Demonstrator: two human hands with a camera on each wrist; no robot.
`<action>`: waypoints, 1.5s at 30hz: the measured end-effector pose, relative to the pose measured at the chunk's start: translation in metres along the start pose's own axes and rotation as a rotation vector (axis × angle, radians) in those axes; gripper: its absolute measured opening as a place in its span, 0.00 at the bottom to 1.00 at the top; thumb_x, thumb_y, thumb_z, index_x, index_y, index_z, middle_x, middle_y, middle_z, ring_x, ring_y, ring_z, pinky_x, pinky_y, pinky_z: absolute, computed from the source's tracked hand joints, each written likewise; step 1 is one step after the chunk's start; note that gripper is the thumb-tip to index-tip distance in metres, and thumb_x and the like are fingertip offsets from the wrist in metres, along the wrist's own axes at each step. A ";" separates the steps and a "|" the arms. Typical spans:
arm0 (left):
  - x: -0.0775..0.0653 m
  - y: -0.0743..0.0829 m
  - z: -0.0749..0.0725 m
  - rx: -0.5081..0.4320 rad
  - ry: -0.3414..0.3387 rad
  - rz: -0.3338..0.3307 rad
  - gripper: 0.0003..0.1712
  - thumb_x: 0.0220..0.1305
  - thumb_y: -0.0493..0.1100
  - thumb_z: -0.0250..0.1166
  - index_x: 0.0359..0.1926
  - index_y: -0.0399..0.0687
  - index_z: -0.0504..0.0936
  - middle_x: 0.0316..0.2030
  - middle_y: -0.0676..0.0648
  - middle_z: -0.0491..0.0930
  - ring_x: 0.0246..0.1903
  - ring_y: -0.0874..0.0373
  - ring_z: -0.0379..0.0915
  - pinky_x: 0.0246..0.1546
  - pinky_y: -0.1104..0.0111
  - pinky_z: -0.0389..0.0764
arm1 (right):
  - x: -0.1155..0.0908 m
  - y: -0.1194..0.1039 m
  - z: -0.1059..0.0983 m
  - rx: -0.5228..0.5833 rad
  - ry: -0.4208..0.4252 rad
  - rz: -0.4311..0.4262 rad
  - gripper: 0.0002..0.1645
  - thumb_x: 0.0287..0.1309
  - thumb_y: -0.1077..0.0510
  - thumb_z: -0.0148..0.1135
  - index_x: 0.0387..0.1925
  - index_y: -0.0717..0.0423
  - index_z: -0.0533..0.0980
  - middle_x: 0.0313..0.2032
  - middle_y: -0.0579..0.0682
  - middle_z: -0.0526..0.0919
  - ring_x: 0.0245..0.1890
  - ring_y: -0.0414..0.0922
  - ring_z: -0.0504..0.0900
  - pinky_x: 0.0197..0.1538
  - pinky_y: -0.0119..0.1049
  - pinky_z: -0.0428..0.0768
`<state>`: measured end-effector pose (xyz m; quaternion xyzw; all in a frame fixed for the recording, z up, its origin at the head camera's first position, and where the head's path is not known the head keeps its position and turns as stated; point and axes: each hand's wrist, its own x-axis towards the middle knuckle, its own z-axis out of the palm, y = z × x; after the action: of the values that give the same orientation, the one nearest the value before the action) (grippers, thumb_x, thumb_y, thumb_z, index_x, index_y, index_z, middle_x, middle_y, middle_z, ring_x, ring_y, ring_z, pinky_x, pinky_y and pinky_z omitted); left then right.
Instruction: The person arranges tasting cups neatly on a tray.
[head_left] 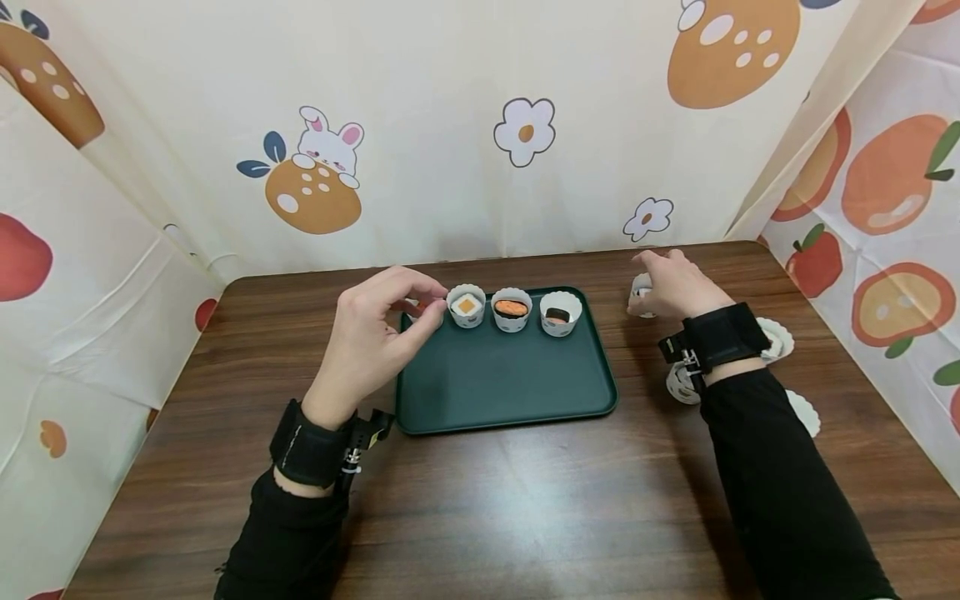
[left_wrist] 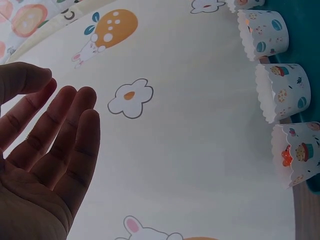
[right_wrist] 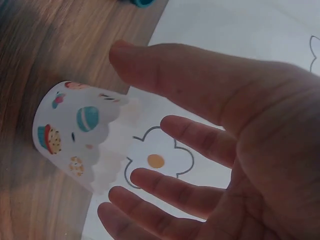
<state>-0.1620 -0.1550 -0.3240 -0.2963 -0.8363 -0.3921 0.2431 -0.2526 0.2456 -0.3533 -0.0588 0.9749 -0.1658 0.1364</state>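
Observation:
My left hand (head_left: 382, 333) hovers over the left end of the green tray (head_left: 510, 375), fingers relaxed and holding nothing. It partly hides a paper cup (left_wrist: 300, 155) with something orange-red inside. Along the tray's back edge stand more scalloped cups: one with a white piece topped by a yellow square (head_left: 467, 305), one with an orange-topped sushi piece (head_left: 512, 309), and one with a black-banded sushi piece (head_left: 558, 316). To the right of the tray, my right hand (head_left: 678, 283) reaches over a printed paper cup (right_wrist: 75, 130), its thumb and fingers spread near the scalloped rim.
Under and beside my right forearm are more white paper cups, including one by the wrist (head_left: 681, 383) and another at the right (head_left: 778, 340). A brown wooden table (head_left: 525, 508) lies below. Printed curtains (head_left: 427, 167) hang behind and at both sides.

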 end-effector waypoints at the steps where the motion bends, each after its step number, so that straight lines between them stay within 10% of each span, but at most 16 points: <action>1: 0.000 0.000 0.000 0.001 0.000 0.000 0.05 0.68 0.34 0.72 0.43 0.45 0.91 0.40 0.50 0.90 0.38 0.60 0.83 0.38 0.67 0.87 | 0.001 0.001 0.000 -0.001 -0.005 -0.003 0.49 0.64 0.56 0.72 0.78 0.68 0.60 0.71 0.84 0.59 0.68 0.79 0.65 0.67 0.76 0.71; 19: 0.000 0.000 -0.003 -0.005 0.007 -0.012 0.06 0.67 0.35 0.74 0.44 0.44 0.91 0.40 0.50 0.90 0.38 0.61 0.84 0.37 0.57 0.90 | 0.013 0.006 0.007 -0.060 -0.052 -0.068 0.38 0.66 0.61 0.70 0.73 0.70 0.67 0.67 0.80 0.72 0.71 0.77 0.65 0.70 0.71 0.69; 32: -0.001 -0.001 -0.001 0.027 -0.088 -0.035 0.10 0.68 0.37 0.74 0.49 0.47 0.90 0.44 0.48 0.89 0.41 0.62 0.81 0.39 0.69 0.85 | 0.007 0.006 0.009 -0.030 -0.052 -0.091 0.37 0.68 0.59 0.68 0.72 0.69 0.67 0.65 0.79 0.73 0.70 0.76 0.66 0.67 0.69 0.71; 45: 0.000 -0.001 0.001 0.033 -0.118 -0.054 0.14 0.68 0.39 0.75 0.53 0.48 0.88 0.46 0.50 0.88 0.44 0.61 0.82 0.40 0.66 0.87 | -0.012 -0.012 0.007 0.025 0.033 -0.141 0.35 0.68 0.58 0.68 0.72 0.65 0.68 0.58 0.75 0.74 0.53 0.65 0.74 0.50 0.58 0.80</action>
<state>-0.1628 -0.1552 -0.3253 -0.2920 -0.8632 -0.3666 0.1875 -0.2382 0.2344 -0.3525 -0.1227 0.9683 -0.1881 0.1090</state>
